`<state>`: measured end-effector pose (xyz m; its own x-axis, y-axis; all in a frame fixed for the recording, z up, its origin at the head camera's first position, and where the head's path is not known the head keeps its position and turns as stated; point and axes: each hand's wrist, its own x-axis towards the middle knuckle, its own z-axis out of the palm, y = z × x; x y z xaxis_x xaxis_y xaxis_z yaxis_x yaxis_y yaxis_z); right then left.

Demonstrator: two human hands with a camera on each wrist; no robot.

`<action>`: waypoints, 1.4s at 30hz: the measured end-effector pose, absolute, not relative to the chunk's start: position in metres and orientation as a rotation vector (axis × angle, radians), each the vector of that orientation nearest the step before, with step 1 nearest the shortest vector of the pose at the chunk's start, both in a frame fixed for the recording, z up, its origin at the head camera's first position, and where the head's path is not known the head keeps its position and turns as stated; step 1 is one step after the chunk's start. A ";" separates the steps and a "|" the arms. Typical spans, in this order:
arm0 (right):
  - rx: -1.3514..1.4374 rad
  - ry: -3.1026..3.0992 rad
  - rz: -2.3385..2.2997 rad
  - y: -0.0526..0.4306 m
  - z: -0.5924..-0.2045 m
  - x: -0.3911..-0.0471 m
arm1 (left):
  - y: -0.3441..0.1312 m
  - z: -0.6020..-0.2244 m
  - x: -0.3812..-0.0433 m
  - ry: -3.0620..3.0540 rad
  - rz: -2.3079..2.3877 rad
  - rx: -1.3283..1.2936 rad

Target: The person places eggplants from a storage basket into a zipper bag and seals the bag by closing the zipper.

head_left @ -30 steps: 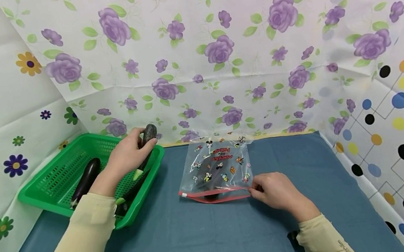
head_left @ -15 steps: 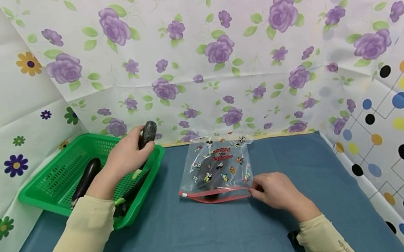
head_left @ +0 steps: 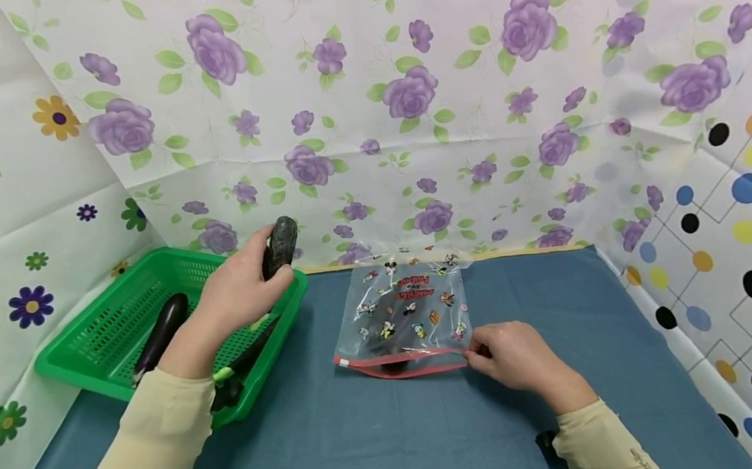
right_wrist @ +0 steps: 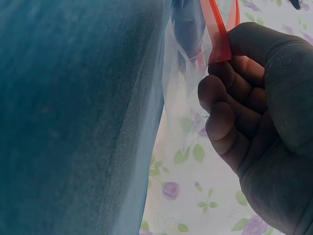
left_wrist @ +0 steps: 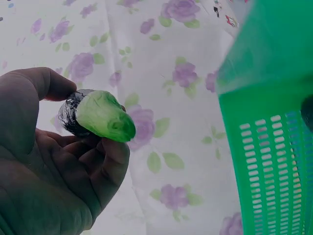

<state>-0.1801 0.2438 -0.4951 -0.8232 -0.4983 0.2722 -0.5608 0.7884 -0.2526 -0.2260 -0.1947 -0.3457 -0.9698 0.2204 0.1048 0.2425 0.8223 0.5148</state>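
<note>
My left hand (head_left: 237, 287) is raised over the far right end of the green basket (head_left: 63, 374), gripping a dark, rough-skinned cucumber (head_left: 283, 240). Its light green end (left_wrist: 105, 117) faces the camera in the left wrist view, between thumb and fingers. On the right, my right hand (head_left: 516, 357) pinches the corner of a clear zip bag (head_left: 426, 321) by its red zip strip (right_wrist: 220, 49). The bag lies flat, mouth toward me and slightly parted. Inside it, a dark shape shows dimly through the printed plastic; its kind is unclear.
An eggplant (head_left: 164, 329) lies in the basket, and dark vegetables with green ends (head_left: 251, 354) lie along its right side, partly hidden by my left arm. A blue cloth (head_left: 384, 440) covers the table. Flowered sheets (head_left: 411, 177) hang behind.
My left hand has lifted slightly, with the cucumber rising and shifting a little to the right. My right hand and the bag have stayed in place.
</note>
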 end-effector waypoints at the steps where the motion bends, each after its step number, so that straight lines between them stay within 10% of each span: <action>1: 0.835 -2.788 0.483 0.244 -0.495 -0.180 | -0.193 -0.345 -0.224 -2.958 -0.847 -0.382; 42: 0.830 -2.783 0.470 0.244 -0.497 -0.181 | -0.152 -0.379 -0.193 -2.847 -0.854 -0.619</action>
